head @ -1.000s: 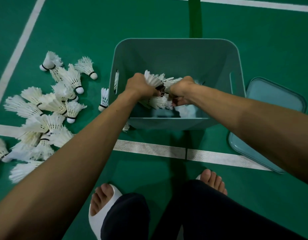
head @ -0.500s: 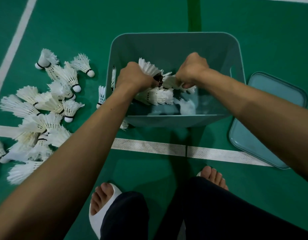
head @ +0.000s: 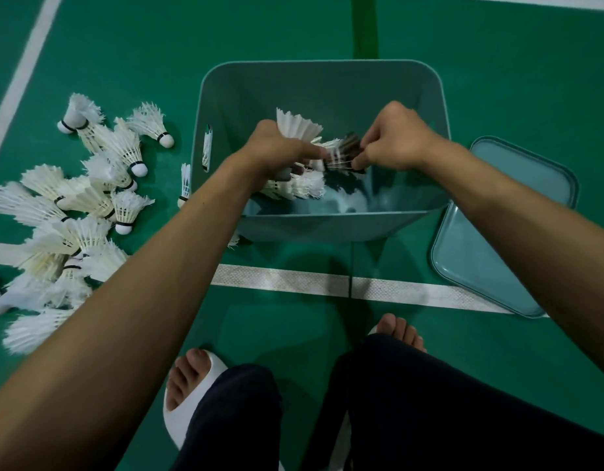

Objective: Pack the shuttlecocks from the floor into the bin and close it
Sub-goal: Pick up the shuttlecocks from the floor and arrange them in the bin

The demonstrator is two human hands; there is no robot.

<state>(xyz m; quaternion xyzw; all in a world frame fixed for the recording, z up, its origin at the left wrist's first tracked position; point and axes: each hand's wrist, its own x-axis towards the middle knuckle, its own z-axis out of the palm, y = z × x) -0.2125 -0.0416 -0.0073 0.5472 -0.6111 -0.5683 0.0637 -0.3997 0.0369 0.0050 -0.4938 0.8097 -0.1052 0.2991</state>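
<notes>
Broadly, the green court floor [head: 497,79] with its white lines fills the view. The teal plastic bin [head: 328,86] stands open on it at the centre. Its matching teal plastic lid [head: 491,239] lies flat on the floor at the bin's four o'clock, close against the near corner. At the bin's nine o'clock sprawls the loose pile of white feathered shuttlecocks [head: 90,198], all of it outside the bin. Both arms reach over the near rim. The left grip [head: 277,154] is clenched round a bunch of white shuttlecocks [head: 297,125] held above the bin's inside. The right grip [head: 395,137], at its three o'clock, pinches a dark-feathered shuttlecock [head: 348,149] between the two. A few dropped shuttlecocks [head: 304,188] lie on the bin's bottom beneath the left grip.

The step in hand looks like loading one handful, perhaps teasing apart birds that cling together. Most of the packing lies ahead. Next, both grips need to let go low inside the walls, then reach to nine o'clock for more; the lid comes last.
</notes>
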